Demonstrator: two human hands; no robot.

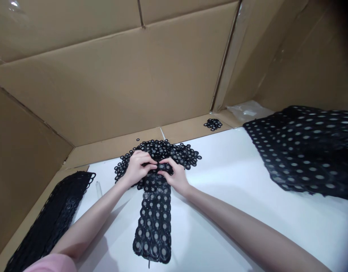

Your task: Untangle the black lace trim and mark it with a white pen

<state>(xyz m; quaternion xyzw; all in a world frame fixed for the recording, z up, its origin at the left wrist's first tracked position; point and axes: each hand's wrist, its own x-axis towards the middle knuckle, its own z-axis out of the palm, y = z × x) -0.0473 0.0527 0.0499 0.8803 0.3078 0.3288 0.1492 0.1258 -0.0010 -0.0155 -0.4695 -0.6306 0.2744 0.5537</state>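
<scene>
A narrow black rubber sheet moulded with rows of rings lies lengthwise on the white surface, its near end toward me. At its far end my left hand is closed, thumb and forefinger pinched on the sheet's edge. Just to the right, my right hand grips the same end between thumb and bent fingers. The fingertips of both hands nearly meet, and they partly hide the rubber there. Behind and around the hands spreads a pile of loose black rubber rings.
Stacked black ring sheets lie at left, beside a small whitish stick. More large perforated black sheets are heaped at right. A small ring cluster and a clear plastic bag lie near the cardboard walls enclosing the white surface.
</scene>
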